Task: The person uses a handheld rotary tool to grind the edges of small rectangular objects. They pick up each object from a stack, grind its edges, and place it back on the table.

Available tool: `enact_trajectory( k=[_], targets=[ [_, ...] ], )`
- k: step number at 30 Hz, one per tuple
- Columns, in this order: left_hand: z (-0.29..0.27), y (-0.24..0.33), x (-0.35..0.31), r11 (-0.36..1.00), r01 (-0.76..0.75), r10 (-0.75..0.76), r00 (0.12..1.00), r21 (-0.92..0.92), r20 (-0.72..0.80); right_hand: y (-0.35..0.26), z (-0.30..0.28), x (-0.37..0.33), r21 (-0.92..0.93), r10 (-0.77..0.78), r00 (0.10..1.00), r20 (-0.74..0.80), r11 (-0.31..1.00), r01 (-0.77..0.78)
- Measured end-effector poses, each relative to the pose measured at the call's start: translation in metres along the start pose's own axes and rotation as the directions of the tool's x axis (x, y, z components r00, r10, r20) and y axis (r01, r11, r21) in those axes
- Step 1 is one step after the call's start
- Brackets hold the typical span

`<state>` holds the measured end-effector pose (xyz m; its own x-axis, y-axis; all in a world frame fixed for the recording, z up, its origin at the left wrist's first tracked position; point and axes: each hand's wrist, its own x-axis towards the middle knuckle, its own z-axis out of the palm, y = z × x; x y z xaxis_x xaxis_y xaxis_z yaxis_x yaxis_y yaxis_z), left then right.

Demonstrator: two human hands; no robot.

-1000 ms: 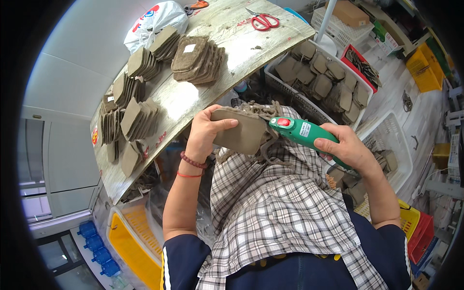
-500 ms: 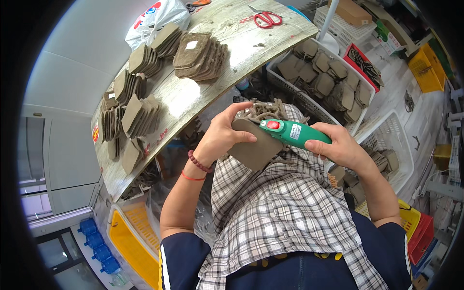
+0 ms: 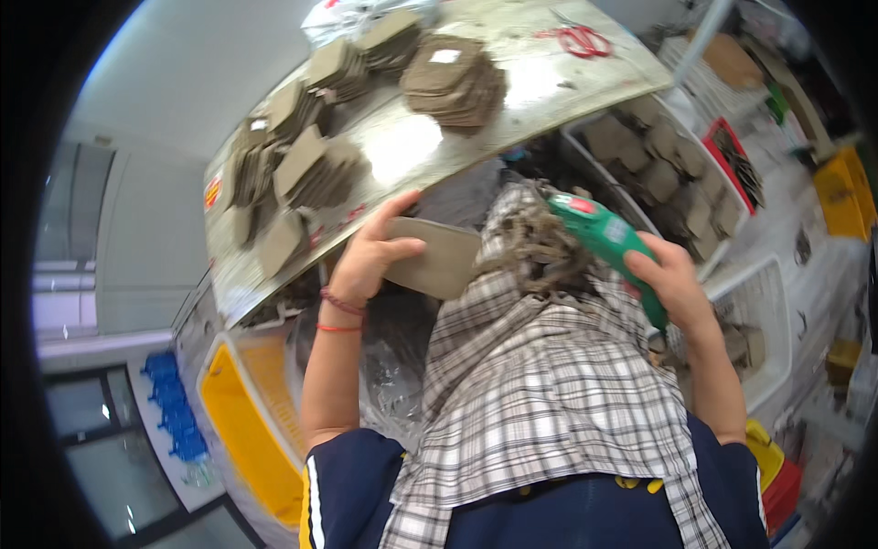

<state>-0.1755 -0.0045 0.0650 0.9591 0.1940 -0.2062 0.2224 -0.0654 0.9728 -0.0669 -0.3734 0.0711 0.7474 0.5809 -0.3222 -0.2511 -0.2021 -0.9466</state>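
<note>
Worked beside the table [image 3: 530, 101].
Wore a checked apron [image 3: 567, 393] on the table's near side. Had brown stacks [image 3: 450, 87] on the table. Gripped a green tool [image 3: 599, 229] well clear of the table in the right hand [image 3: 672, 279], with fingers curled closed around it. Held a tan pad [image 3: 437, 261] just off the table's near edge in the left hand [image 3: 369, 259], with thumb on top and forefinger stretched out; could not tell the hidden fingers' spread.

The pad [image 3: 437, 259] in the left hand [image 3: 373, 256] is grey-brown; the tool [image 3: 605, 236] in the right hand [image 3: 669, 282] is green, its button [image 3: 582, 207] red. Between them, the apron [image 3: 553, 403] is checked black and white.
</note>
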Motion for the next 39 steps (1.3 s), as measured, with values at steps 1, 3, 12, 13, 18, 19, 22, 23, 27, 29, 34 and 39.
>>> enact_trajectory(
  k=[1, 3, 12, 13, 18, 19, 22, 23, 27, 29, 34, 39],
  targets=[
    [-0.034, 0.006, -0.012, 0.986, 0.092, -0.100, 0.993, -0.140, -0.055, 0.007, -0.006, -0.005, 0.000, -0.002, 0.999, -0.050, 1.000, 0.002],
    [-0.112, -0.009, -0.035, 0.978, -0.127, 0.051, 0.914, -0.164, -0.403, 0.021, -0.020, -0.012, 0.016, 0.010, 0.998, -0.069, 1.000, -0.009],
    [-0.267, -0.087, -0.036, 0.806, 0.372, 0.273, 0.458, 0.461, -0.846, 0.017, -0.016, -0.008, -0.004, 0.008, 0.996, -0.088, 1.000, -0.008],
    [-0.260, -0.084, -0.029, 0.465, 0.658, 0.522, 0.336, 0.591, -0.784, 0.019, -0.018, -0.010, -0.005, 0.019, 0.996, -0.083, 1.000, -0.019],
    [-0.088, 0.028, 0.046, 0.363, 0.099, 0.854, 0.361, 0.926, -0.374, 0.021, -0.015, -0.013, -0.086, 0.022, 0.987, -0.159, 0.996, -0.036],
    [-0.050, 0.043, 0.068, 0.336, -0.043, 0.867, 0.405, 0.941, -0.291, 0.020, -0.012, -0.012, -0.087, 0.011, 0.984, -0.178, 0.996, -0.027],
    [0.007, 0.050, 0.141, 0.300, -0.189, 0.859, 0.480, 0.935, -0.178, 0.016, -0.008, -0.009, -0.088, 0.000, 0.988, -0.157, 0.996, -0.014],
    [0.018, 0.048, 0.166, 0.313, -0.128, 0.817, 0.541, 0.941, -0.198, 0.017, -0.006, -0.009, -0.093, -0.001, 0.986, -0.166, 0.996, -0.015],
    [0.027, 0.050, 0.199, 0.539, -0.024, 0.480, 0.830, 0.842, -0.283, 0.022, -0.006, -0.012, -0.042, 0.000, 0.978, -0.208, 0.999, -0.009],
    [0.030, 0.052, 0.200, 0.509, -0.012, 0.487, 0.829, 0.861, -0.276, 0.024, -0.008, -0.012, -0.041, -0.003, 0.976, -0.219, 0.999, -0.007],
    [0.031, 0.045, 0.204, 0.408, 0.006, 0.555, 0.792, 0.913, -0.253, 0.025, -0.012, -0.009, -0.074, -0.034, 0.978, -0.206, 0.997, 0.019],
    [0.021, 0.055, 0.190, 0.212, 0.013, 0.751, 0.638, 0.977, -0.171, 0.009, -0.005, -0.004, -0.065, -0.101, 0.972, -0.212, 0.994, 0.089]
  ],
)
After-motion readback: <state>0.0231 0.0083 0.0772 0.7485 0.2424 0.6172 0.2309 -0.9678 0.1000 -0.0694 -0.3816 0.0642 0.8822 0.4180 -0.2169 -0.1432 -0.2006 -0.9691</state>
